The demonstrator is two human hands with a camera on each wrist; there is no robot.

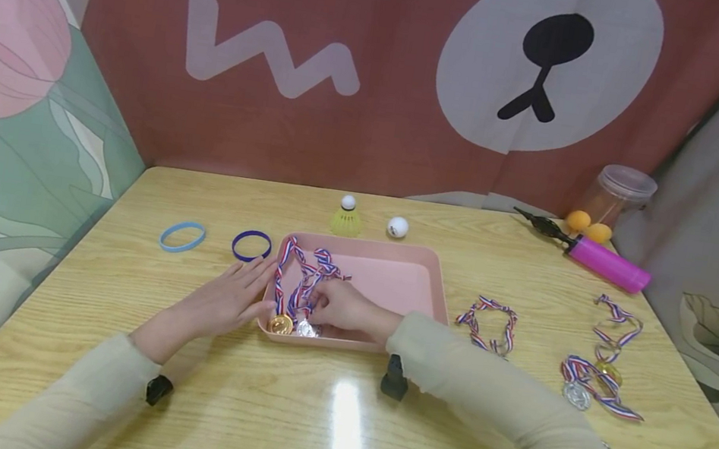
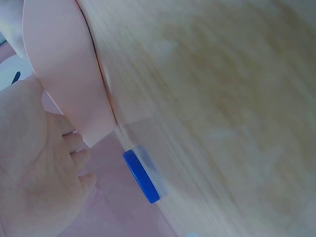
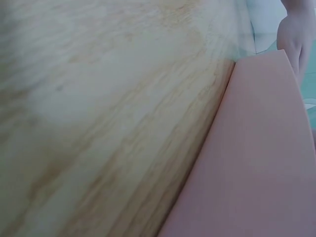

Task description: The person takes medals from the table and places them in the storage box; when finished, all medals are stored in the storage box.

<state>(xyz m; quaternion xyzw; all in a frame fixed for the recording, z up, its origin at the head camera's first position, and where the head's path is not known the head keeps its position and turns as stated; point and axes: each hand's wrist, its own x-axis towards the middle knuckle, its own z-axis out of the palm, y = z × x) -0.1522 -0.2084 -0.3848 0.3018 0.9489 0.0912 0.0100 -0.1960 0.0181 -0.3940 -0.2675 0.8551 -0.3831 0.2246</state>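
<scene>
A pink tray (image 1: pixel 394 275) sits mid-table with two medals at its near left corner, one gold (image 1: pixel 280 324) and one silver (image 1: pixel 306 329), their red-white-blue ribbons (image 1: pixel 298 269) trailing back. My right hand (image 1: pixel 337 306) is inside the tray, fingers curled, pinching the ribbon just above the silver medal. My left hand (image 1: pixel 232 299) lies flat on the table with straight fingers touching the tray's left wall. The left wrist view has that hand (image 2: pixel 34 163) beside the tray wall (image 2: pixel 69 74). Only the tray's side (image 3: pixel 256 163) and wood fill the right wrist view.
A dark blue wristband (image 1: pixel 251 245) and a light blue one (image 1: pixel 182 236) lie left of the tray. Behind it are a yellow shuttlecock (image 1: pixel 347 219) and a white ball (image 1: pixel 397 227). More ribboned medals (image 1: pixel 593 380), a loose ribbon (image 1: pixel 490 326), a pink pump (image 1: pixel 606 261) and a jar (image 1: pixel 611 198) are at right.
</scene>
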